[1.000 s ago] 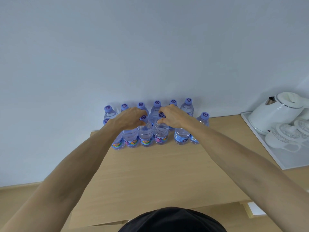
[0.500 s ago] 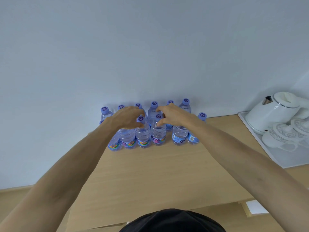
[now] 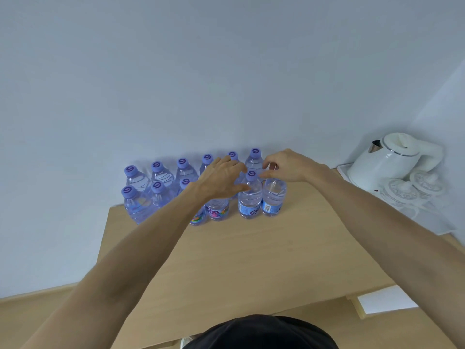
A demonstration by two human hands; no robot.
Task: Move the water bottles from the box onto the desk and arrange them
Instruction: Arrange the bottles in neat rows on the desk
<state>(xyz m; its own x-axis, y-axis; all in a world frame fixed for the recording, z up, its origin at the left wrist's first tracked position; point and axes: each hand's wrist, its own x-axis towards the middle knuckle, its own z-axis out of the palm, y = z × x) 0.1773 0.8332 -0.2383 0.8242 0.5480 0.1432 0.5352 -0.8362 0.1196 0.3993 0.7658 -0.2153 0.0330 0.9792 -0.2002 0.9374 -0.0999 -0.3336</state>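
Arranging step: right hand (image 3: 289, 166) pinches the end bottle (image 3: 273, 195) at 1 o'clock, left hand (image 3: 221, 180) spread over its neighbours; next, nudge it flush on the bench (image 3: 251, 260).

Purple-capped water bottles (image 3: 249, 197) upright, two rows on desk (image 3: 251, 260).

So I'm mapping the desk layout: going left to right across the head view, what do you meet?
Bottles → left hand → right hand → kettle → cups.
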